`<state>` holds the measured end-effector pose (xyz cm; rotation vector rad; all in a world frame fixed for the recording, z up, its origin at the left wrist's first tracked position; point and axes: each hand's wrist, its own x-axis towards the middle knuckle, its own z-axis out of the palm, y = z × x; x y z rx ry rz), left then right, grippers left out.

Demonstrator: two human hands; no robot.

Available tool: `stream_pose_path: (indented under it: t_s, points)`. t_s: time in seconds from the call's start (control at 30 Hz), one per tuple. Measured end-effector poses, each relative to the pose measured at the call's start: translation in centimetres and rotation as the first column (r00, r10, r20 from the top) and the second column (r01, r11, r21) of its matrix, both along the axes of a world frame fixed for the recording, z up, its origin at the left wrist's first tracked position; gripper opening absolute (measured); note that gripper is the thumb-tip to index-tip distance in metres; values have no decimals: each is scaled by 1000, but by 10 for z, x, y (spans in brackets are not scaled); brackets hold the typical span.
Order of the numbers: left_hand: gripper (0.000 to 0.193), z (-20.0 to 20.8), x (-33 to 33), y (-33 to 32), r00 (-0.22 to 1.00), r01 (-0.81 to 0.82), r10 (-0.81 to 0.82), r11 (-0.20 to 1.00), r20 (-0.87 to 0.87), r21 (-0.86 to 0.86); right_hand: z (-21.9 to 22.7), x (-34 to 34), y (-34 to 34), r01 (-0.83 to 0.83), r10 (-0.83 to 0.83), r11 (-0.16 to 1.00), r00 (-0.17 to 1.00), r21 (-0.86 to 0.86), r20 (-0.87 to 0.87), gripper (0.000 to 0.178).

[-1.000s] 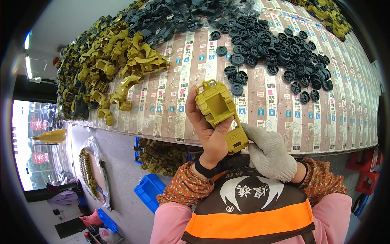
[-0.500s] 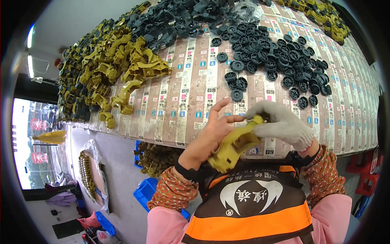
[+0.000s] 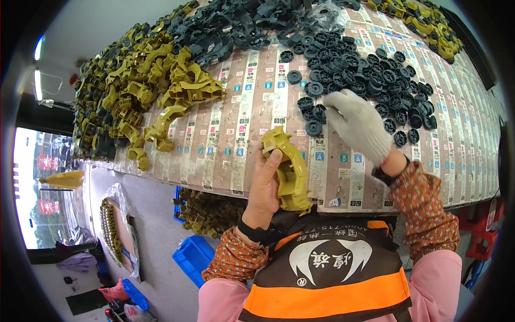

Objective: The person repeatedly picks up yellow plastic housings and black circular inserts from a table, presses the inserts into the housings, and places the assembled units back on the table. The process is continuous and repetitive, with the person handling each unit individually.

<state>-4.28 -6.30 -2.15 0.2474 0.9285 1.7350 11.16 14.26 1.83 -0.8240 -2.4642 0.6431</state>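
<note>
My bare left hand (image 3: 264,185) is closed round a mustard-yellow plastic toy vehicle body (image 3: 294,180), thumb over its upper part. The piece is held upright above the table's near edge, its hollow openings showing. My right hand (image 3: 358,126), in a pale knitted glove, reaches over the near left part of a heap of dark grey plastic toy wheels (image 3: 351,72). Its fingers are bent and apart beside a few wheels (image 3: 313,127) at the heap's near edge. No wheel shows between them.
Yellow vehicle bodies (image 3: 139,91) heap up on the table's left side. Dark grey plastic parts (image 3: 241,27) lie at the back, and yellow vehicles with wheels (image 3: 429,27) at the far right. Below the near edge are a blue crate (image 3: 194,255) and red stools (image 3: 480,236).
My right hand has left the yellow vehicle body and moved away to the wheels. My left hand has closed round the body and turned it more upright.
</note>
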Motion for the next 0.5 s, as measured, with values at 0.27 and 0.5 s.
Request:
stream_pose_path:
  t_s: [0.27,0.5]
  points:
    - [50,11,-1,1,995,-9,3,998,-98,-58,-18,-19,15,-65,55,997,972,35,229,21]
    - [63,-5,5,2,994,112,-113,992,-13,-57,24,10,-28,-88,29,860,992,-503,-124,22]
